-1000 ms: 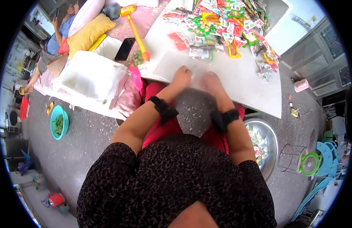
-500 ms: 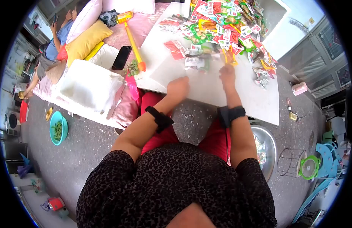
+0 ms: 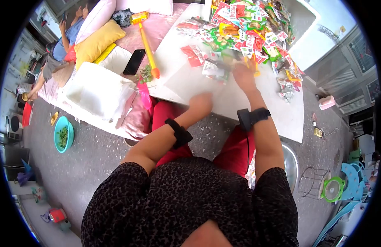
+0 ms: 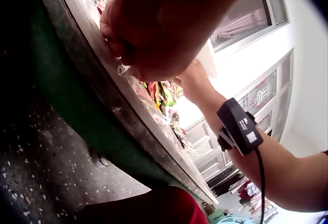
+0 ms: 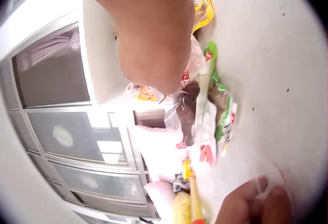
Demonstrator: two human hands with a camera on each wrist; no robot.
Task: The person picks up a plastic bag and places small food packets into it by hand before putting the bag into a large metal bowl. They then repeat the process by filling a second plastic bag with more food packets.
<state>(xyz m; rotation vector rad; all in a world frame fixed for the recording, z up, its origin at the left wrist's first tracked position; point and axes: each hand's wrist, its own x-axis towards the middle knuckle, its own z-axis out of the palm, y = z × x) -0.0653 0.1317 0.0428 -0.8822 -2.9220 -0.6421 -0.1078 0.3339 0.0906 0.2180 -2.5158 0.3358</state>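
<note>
My right hand [image 3: 245, 77] is over the table among the scattered packets. Its fingertips, mostly hidden by the back of the hand in the right wrist view, pinch a clear packet [image 5: 188, 108] with a brown piece inside. Beside that packet are a white-and-red one and a green-edged packet [image 5: 223, 108]. Near the table's front edge, my left hand [image 3: 202, 103] has curled fingers and is blurred in the head view. Between its thumb and fingers it pinches a clear plastic bag [image 5: 274, 175], of which a crumpled bit also shows in the left wrist view.
A heap of colourful snack packets [image 3: 256, 29] covers the back of the white table [image 3: 277, 111]. On the bed at left are a white foam box [image 3: 95, 88], a phone [image 3: 134, 61] and a yellow toy hammer [image 3: 147, 47]. A metal basin [image 3: 291, 164] stands on the floor at right.
My hands were close together at the table's front edge; the right one then reached forward to the packets and has since shifted left. The left hand has moved slightly right and toward my body.
</note>
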